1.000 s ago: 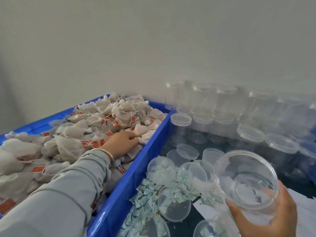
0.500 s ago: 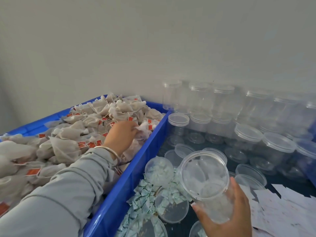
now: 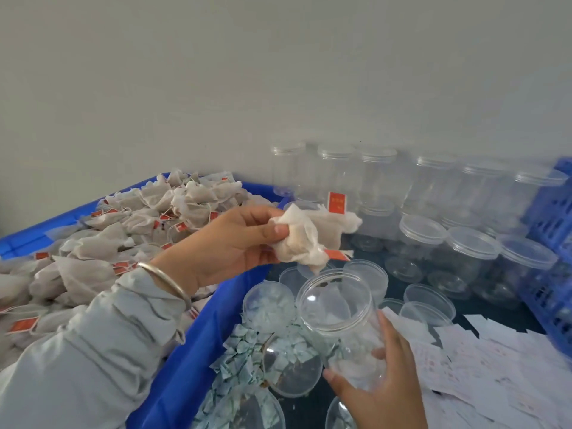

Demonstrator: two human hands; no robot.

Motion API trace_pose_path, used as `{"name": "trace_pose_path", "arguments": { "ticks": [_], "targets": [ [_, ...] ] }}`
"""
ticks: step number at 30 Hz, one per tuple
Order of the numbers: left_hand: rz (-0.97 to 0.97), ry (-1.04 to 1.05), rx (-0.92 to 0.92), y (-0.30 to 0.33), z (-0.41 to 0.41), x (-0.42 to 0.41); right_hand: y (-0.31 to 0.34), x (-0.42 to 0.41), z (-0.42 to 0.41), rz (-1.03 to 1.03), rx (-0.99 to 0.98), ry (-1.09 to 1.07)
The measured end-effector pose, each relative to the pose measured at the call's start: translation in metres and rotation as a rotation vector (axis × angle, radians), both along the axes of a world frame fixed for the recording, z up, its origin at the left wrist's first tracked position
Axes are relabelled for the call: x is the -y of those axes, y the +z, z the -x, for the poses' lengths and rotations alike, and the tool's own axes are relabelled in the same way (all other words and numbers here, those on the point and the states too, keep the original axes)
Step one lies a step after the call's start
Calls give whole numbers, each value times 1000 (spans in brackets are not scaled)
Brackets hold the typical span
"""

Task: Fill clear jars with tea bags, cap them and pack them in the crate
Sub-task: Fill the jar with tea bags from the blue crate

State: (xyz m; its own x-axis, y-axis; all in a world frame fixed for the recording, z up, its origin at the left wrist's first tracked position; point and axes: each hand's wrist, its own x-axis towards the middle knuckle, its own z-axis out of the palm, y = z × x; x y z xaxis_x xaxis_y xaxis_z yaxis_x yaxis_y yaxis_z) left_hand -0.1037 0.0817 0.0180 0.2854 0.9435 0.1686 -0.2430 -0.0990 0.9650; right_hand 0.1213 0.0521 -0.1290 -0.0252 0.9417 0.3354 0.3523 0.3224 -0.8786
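Nearest me, my right hand (image 3: 382, 379) curls around the lower body of the open clear jar (image 3: 339, 317), tilted so its mouth faces up and toward my other hand; I see no tea bags in it, though see-through plastic over a littered surface makes that hard to judge. The grip sits low on a smooth wall, so I think the jar could twist or slip once weight lands near the rim. Beside it lie loose lids (image 3: 292, 366) and pale green paper scraps (image 3: 244, 345), and anything that misses would drop among them. Just above the mouth, my left hand (image 3: 229, 243) pinches a crumpled bunch of tea bags (image 3: 305, 239) between thumb and fingers, red tags and strings hanging out. The bunch looks about as wide as the opening, so I judge it may catch on the rim, or a tag may stay draped outside and foul the cap later. Behind my left wrist sits the blue bin (image 3: 216, 305) heaped with tea bags. Farthest, rows of capped empty jars (image 3: 424, 230) stand against the wall, with a blue crate (image 3: 554, 243) at the right edge.
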Motion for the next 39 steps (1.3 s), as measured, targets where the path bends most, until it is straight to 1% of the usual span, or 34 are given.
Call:
{"name": "trace_pose_path", "arguments": {
  "ticks": [2,4,7,11,14,20,22,24,26,28,30,32,35,37,39],
  "targets": [
    [-9,-58,-107,-2,-9,3,0,0,1,-51,35,-22],
    [-16,-38,-232,-3,-16,6,-3,0,2,-97,73,-30],
    [-64,-3,-477,-5,-22,7,-8,-3,-1,-200,109,-37],
    [-99,56,-710,-7,-26,7,-7,-4,-1,-197,74,-54],
    [-112,110,-824,-9,-28,7,-7,-4,-2,-196,78,-55],
    [-151,104,-866,-13,-30,6,-9,-6,-2,-139,56,-30],
    [-156,91,-797,-13,-29,6,-7,-5,-2,-132,10,-17],
    [-148,80,-674,-12,-28,7,-7,-6,-2,-132,-27,-1],
    [-141,109,-604,-10,-27,7,-6,-6,-3,-171,-17,12],
    [-131,204,-594,-9,-25,5,-7,-7,-5,-208,12,9],
    [-135,355,-627,-8,-18,-1,-9,-7,-6,-194,9,13],
    [-107,562,-640,-8,-3,-9,-10,-7,-8,-183,-6,33],
    [-53,886,-579,-11,33,-21,-10,-7,-9,-168,-18,45],
    [-47,1044,-632,-16,58,-25,-9,-8,-8,-160,-20,41],
    [-4,1125,-732,-26,76,-27,-10,-9,-9,-145,-32,38]
  ]
}}
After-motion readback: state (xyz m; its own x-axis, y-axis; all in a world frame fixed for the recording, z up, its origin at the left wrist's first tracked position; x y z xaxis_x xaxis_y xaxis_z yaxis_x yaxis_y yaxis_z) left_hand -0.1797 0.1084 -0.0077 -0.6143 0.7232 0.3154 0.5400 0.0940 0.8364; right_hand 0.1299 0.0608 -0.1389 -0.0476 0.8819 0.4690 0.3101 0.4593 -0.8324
